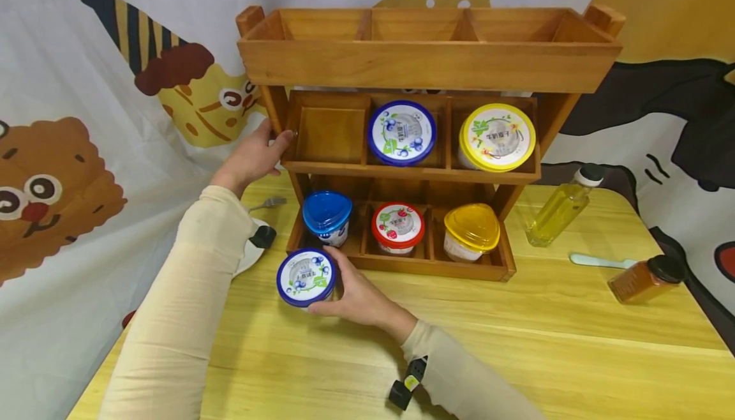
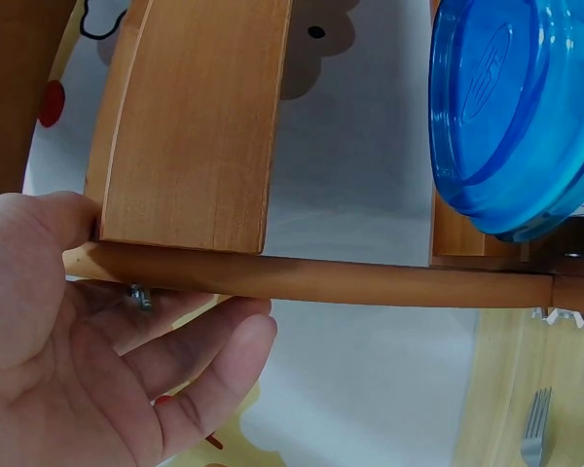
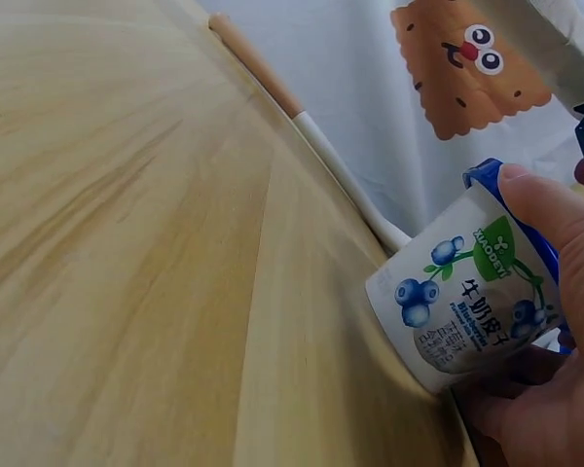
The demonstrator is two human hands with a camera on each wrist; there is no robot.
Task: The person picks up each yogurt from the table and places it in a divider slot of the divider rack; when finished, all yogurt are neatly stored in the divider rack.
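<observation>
A three-tier wooden rack point(image 1: 425, 62) stands upright on the table. My left hand point(image 1: 252, 155) grips its left side post at the middle tier, thumb in front and fingers on the outer side. With thumb and fingers, my right hand point(image 1: 364, 295) holds a white blueberry yogurt cup point(image 1: 306, 276) with a dark blue lid. This cup sits before the rack's lower left corner, its base close over the tabletop in the right wrist view. The middle tier bears another blueberry cup point(image 1: 402, 133) and a yellow-lidded cup point(image 1: 497, 137); its left compartment shows bare wood.
On the bottom tier are a bright blue-lidded cup point(image 1: 327, 212), a red-lidded cup point(image 1: 397, 225) and a yellow domed-lid cup point(image 1: 472, 228). An oil bottle point(image 1: 559, 212), a pale green utensil point(image 1: 600, 260) and a reddish jar point(image 1: 645, 279) lie right; a fork point(image 1: 270, 203) lies left.
</observation>
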